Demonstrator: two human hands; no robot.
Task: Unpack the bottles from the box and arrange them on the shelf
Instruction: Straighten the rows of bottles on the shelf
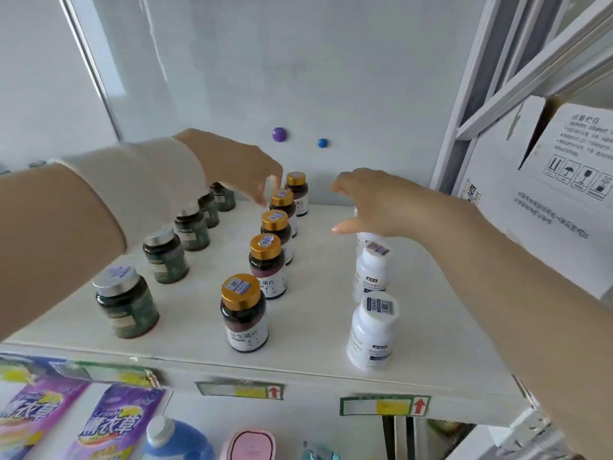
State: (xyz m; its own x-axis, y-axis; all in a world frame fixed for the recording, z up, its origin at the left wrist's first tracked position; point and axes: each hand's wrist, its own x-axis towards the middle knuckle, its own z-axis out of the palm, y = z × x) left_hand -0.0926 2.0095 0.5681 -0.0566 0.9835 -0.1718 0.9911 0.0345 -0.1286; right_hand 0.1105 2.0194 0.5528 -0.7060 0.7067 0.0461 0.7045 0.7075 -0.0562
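Three rows of bottles run front to back on the white shelf [315, 287]. Dark green bottles with silver caps [124, 302] line the left. Dark bottles with gold caps [244, 313] fill the middle row. White bottles [373, 330] stand on the right. My left hand [242, 171] hovers over the far gold-capped bottles [295, 189], fingers spread and holding nothing. My right hand [374, 204] hangs open above the rearmost white bottle [363, 239], which it partly hides.
A white cardboard box [547, 200] with handling symbols sits on the right, behind the shelf's upright post [464, 127]. Two round magnets [279, 134] stick on the back panel. Below the shelf edge with price tags [384, 405] hang purple detergent pouches [116, 426] and other goods.
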